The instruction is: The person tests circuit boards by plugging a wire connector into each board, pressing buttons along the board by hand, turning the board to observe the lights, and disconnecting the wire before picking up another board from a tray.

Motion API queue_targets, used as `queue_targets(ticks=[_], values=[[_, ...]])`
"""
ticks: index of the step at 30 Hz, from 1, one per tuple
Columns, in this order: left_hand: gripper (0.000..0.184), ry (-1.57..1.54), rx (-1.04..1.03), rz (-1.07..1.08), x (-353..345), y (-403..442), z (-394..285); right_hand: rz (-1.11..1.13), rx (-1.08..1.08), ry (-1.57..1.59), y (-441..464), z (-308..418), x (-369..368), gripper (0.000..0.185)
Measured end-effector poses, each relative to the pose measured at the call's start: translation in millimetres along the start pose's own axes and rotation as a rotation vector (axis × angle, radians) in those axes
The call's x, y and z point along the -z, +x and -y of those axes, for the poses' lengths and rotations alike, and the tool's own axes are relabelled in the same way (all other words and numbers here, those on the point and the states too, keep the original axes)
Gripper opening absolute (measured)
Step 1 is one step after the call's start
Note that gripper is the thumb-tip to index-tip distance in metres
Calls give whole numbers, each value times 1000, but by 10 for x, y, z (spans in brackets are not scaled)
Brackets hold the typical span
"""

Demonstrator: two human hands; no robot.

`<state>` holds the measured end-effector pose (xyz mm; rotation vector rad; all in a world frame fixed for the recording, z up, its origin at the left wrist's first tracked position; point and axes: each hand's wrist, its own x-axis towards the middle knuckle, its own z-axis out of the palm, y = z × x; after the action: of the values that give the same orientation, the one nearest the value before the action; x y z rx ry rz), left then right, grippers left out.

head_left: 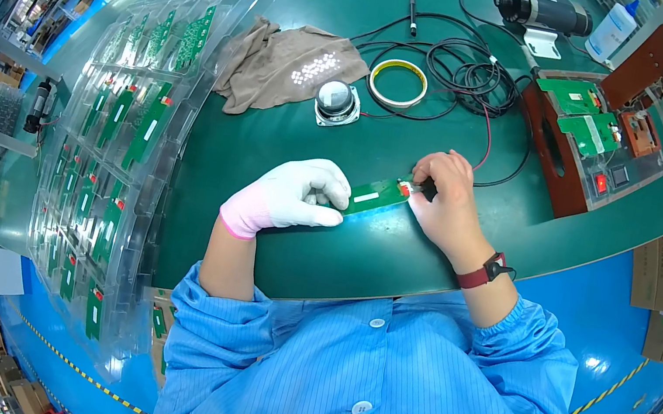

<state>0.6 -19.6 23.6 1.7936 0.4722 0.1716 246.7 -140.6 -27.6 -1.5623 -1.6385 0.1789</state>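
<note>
A narrow green circuit board (373, 197) with a white label is held just above the green table, between my hands. My left hand (297, 198), in a white glove with a pink cuff, has its fingers closed on the board's left end. My bare right hand (444, 198) pinches the right end, beside a red and white connector (405, 189). A dark watch with a red strap (486, 272) is on my right wrist.
Clear trays (189, 107) of green boards stand at the left. Beyond my hands are a brown cloth (267, 67), a round speaker (336, 102), a yellow tape roll (398, 83) and coiled black cables (471, 68). A brown fixture (554, 162) with boards stands at the right.
</note>
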Motion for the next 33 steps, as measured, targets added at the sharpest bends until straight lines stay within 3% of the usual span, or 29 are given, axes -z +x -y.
queue_targets(ticks=[33], values=[[18,-41,6,-7,-18,-5,-2,16,-30,43,1,-2,-1,27]])
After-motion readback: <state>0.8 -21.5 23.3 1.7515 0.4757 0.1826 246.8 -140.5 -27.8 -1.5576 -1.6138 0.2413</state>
